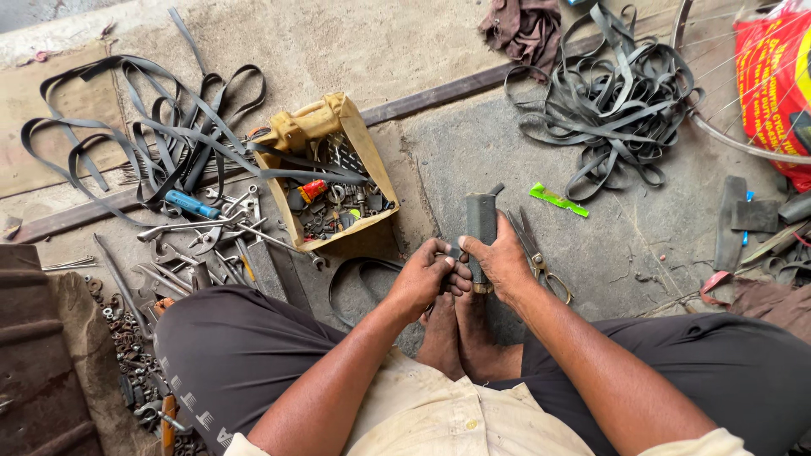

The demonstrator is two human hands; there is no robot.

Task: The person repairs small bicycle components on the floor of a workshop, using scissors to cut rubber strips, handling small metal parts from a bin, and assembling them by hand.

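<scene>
Cream shirt (448,422) and dark trousers (245,346), nearest. Left hand (431,274) and right hand (503,262), both clenched on a dark rubber strip (482,221) held upright over concrete floor (625,245), above bare feet (465,338). Scissors (536,253) just right. Cut-open yellow container (325,169) of small parts, left.

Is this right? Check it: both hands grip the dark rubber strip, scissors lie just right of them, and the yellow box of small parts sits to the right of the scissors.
Not quite. The head view shows the yellow box to the left of the scissors, not the right. The rest holds: the left hand and right hand grip the dark rubber strip, and the scissors lie just right of them.
</scene>
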